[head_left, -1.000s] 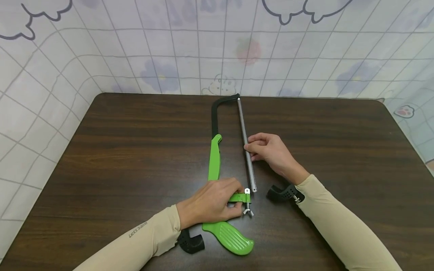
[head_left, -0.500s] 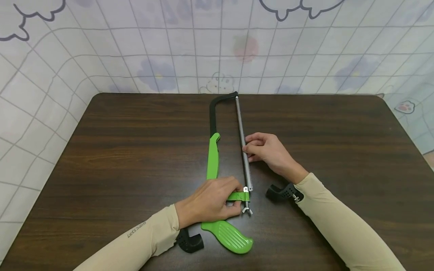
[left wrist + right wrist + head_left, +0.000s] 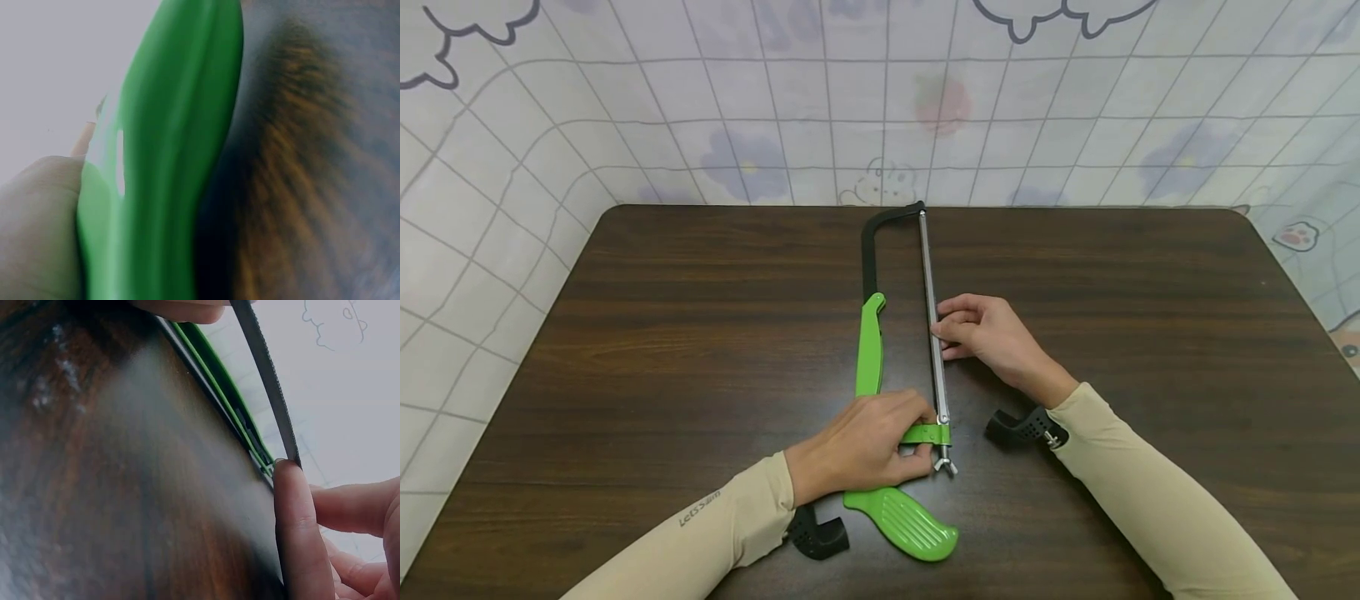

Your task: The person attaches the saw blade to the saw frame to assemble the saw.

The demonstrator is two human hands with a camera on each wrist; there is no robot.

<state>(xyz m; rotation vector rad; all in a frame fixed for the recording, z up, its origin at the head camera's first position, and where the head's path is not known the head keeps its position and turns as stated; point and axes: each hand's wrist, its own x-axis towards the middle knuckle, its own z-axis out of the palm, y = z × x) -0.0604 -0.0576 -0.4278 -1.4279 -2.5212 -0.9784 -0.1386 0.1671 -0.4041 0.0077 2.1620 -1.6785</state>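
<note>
A hacksaw with a green frame [image 3: 870, 358] and black front arm lies on its side on the table. My left hand [image 3: 872, 442] lies over the frame above the ribbed handle [image 3: 906, 529], fingers and thumb gripping the green bracket that carries the wing nut [image 3: 946, 467]. With thumb and fingers my right hand [image 3: 992, 337] pinches the thin grey saw blade [image 3: 927, 267] near its middle. The blade's far end meets the tip of the black arm, and its near end overlaps the bracket's pin. Fine teeth show along the blade [image 3: 269, 375] in the right wrist view.
The dark wood table [image 3: 700, 317] reaches back to a wall covering [image 3: 880, 100] with a grid pattern. Black straps [image 3: 820, 537] hang at both wrists, close to the tabletop.
The blade's near end has swung left, from beside the bracket's pin to over it, moved by my right hand. My left hand keeps its grip on the bracket.
</note>
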